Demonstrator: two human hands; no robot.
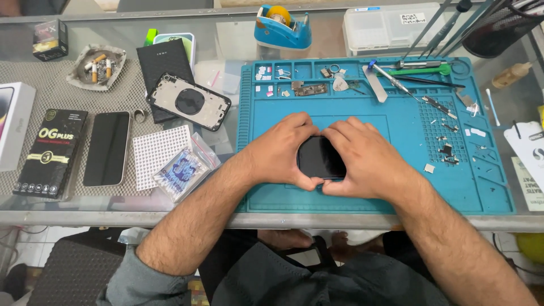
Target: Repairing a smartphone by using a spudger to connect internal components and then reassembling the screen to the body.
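Observation:
A black phone (pixel 321 157) lies screen-up on the blue repair mat (pixel 408 187), in the mat's middle. My left hand (pixel 279 151) wraps its left side, thumb and fingers pressing on the edge. From the right, my right hand (pixel 362 158) covers the other side the same way. Both hands hide most of the phone's rim; only the dark glass shows between them.
Small parts, screws, tweezers and a screwdriver (pixel 391 79) lie along the mat's top and right. Left of the mat sit a phone back housing (pixel 189 102), another phone (pixel 106 148), a black box (pixel 51 153), plastic bags (pixel 182 170), an ashtray (pixel 97 67). A tape dispenser (pixel 282 28) stands behind.

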